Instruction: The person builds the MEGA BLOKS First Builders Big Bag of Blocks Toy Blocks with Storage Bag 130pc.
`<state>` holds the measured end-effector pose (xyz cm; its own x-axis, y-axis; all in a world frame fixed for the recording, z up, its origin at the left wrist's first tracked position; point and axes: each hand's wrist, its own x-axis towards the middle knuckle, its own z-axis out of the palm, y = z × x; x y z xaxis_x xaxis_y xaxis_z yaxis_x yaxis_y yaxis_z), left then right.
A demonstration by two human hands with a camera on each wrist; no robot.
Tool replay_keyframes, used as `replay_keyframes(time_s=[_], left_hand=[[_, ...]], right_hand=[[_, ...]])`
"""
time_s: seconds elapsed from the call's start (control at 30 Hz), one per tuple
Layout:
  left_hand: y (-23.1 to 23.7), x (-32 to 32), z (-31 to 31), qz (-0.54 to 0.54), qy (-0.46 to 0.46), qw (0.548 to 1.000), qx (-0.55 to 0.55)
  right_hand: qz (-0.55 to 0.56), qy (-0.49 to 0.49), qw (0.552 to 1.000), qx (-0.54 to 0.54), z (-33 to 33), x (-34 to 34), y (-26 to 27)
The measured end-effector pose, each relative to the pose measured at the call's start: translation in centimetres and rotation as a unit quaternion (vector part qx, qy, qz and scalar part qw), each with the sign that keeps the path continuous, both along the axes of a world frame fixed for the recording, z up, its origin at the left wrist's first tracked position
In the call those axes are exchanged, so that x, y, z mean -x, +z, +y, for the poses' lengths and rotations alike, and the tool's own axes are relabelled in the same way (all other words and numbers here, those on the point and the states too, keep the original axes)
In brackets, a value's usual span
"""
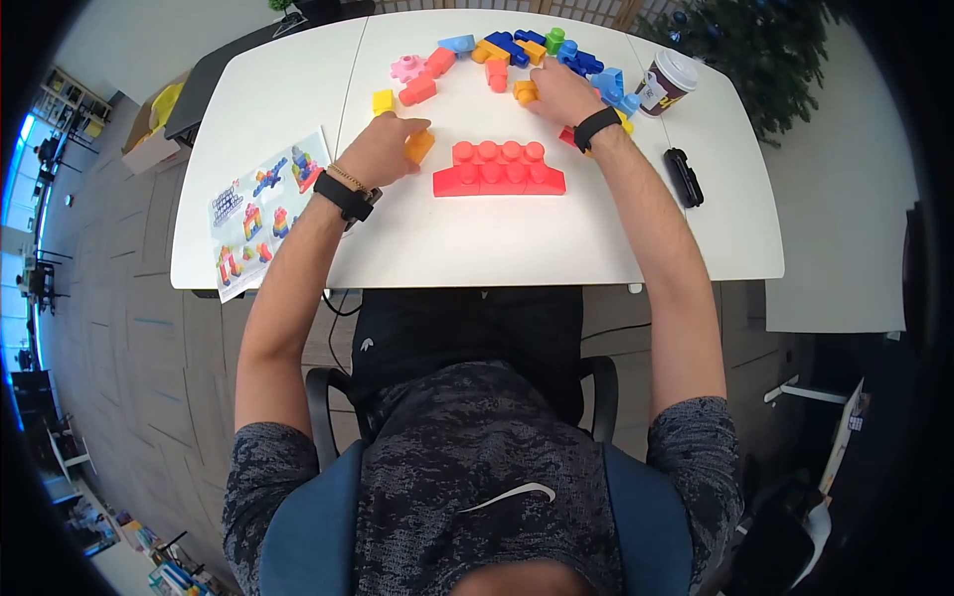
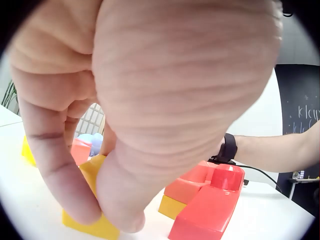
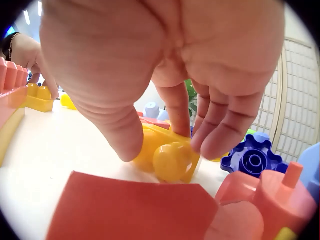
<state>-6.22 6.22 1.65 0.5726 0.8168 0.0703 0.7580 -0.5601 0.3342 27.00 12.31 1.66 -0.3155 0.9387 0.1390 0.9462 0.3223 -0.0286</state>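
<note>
My left hand (image 1: 383, 152) pinches a yellow toy building block (image 1: 420, 147) between thumb and finger, left of a red block assembly (image 1: 499, 174). In the left wrist view that yellow block (image 2: 90, 231) stands on the table under the fingertips. The assembly has red studded blocks (image 2: 207, 205) over a yellow piece (image 2: 171, 206). Farther back, my right hand (image 1: 568, 97) grips another yellow block (image 1: 525, 92). In the right wrist view, the thumb and fingers close round this block (image 3: 172, 160), its round studs facing the camera.
Loose blocks lie in an arc at the back, with a pink gear (image 1: 408, 68) and a dark blue gear (image 3: 252, 156) among them. A paper cup (image 1: 666, 81) and a black case (image 1: 684, 178) stand at right. A picture sheet (image 1: 266, 214) lies at left.
</note>
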Motion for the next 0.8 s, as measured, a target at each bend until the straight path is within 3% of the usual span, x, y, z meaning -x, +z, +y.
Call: replay_keyframes(time_s=[0.13,0.3,0.53,0.6,0.63,0.7,0.73,0.8], left_hand=[[0.8,-0.4,-0.7,-0.008,0.024,0.999,0.04],[0.4,-0.2,-0.9,-0.052,0.044,0.997,0.043],[0.6,-0.5,-0.9,-0.031,0.042,0.998,0.037],[0.5,-0.4,-0.7,-0.002,0.058,0.997,0.043],[0.4,-0.4,-0.7,-0.003,0.059,0.997,0.046],[0.2,-0.3,-0.8,-0.016,0.049,0.999,0.009],[0.1,-0.4,-0.8,-0.018,0.05,0.999,0.012],[0.0,-0.4,-0.7,0.021,0.042,0.999,0.011]], right_hand=[[-0.023,0.003,0.998,-0.053,0.1,0.0,-0.4],[-0.003,-0.027,0.999,0.04,0.6,0.2,0.3],[0.015,-0.043,0.986,0.159,1.1,0.3,0.6],[0.061,-0.094,0.96,0.256,1.2,0.5,1.0],[0.059,-0.094,0.96,0.259,0.9,0.6,1.3],[0.188,-0.131,0.92,0.317,0.0,0.8,1.8],[0.185,-0.131,0.92,0.319,-0.1,0.8,1.6],[0.282,-0.109,0.895,0.327,-0.4,0.7,1.4]])
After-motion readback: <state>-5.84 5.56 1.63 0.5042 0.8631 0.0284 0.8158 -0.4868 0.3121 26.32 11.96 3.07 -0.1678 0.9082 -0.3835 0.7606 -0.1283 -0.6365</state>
